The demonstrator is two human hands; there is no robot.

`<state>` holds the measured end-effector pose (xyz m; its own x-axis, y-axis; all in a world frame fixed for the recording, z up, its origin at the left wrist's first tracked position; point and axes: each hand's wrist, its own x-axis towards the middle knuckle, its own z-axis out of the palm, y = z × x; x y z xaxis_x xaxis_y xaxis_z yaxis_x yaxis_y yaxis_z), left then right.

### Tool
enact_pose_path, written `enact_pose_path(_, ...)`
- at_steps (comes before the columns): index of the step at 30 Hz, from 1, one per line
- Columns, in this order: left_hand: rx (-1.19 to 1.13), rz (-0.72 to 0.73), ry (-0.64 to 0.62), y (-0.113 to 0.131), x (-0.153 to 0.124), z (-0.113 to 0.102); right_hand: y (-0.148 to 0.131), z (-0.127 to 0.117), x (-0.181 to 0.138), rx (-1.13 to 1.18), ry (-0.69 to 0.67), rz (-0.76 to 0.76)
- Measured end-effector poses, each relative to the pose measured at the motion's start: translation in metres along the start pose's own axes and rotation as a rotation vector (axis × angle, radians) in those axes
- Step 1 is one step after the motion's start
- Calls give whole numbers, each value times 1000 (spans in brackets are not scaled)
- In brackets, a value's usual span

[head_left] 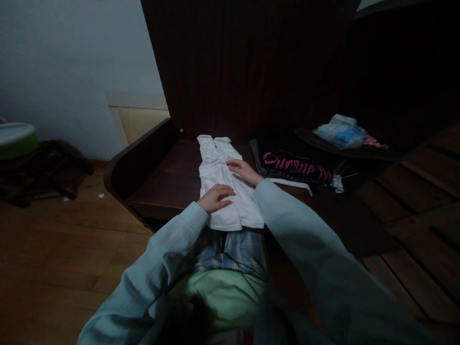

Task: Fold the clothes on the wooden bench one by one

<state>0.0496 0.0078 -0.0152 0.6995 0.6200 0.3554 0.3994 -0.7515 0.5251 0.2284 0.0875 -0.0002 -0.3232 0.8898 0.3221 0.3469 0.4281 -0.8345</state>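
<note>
A white garment (230, 215), perhaps a shirt folded lengthwise, lies in a long narrow strip on the dark wooden shelf (165, 172) in front of me. Its near end reaches the shelf's edge by my lap. My left hand (216, 198) rests on the lower left part of the cloth, fingers stretched out and slightly apart. Farther up, my right hand (245, 171) lies on the right half with its fingers extended across the cloth. Neither hand grips the fabric. Small wrinkles show near the far end.
Right of the garment lies black folded clothing (287, 153) with pink lettering. Beyond it, a plastic bag (341, 132) sits on a dark round surface. A curved wooden side panel (118, 167) bounds the shelf at left. A green-and-white container (17, 140) stands on a dark stool.
</note>
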Motion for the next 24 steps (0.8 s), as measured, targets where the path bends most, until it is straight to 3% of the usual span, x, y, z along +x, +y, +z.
enact_pose_path(3, 191, -91, 43, -5, -1, 0, -5, -20, -39, -200, -66, -85)
enact_pose_path(6, 378, -288, 50, -9, -2, -2, -2, -28, -75, -455, -121, -111)
enact_pose_path(10, 492, -424, -142, -13, -2, -11, 3, -22, -95, -704, -248, -48)
enact_pose_path(12, 495, -436, -237, -15, 0, -17, 4, -20, -91, -770, -298, -17)
enact_pose_path(15, 513, -468, -278, -22, 8, -25, 4, -22, -74, -804, -366, 26)
enact_pose_path(20, 544, -471, -213, -48, 28, -31, 14, -27, -34, -785, -375, 57)
enact_pose_path(24, 505, -381, -114, -67, 37, -37, 19, -23, -18, -694, -253, 55)
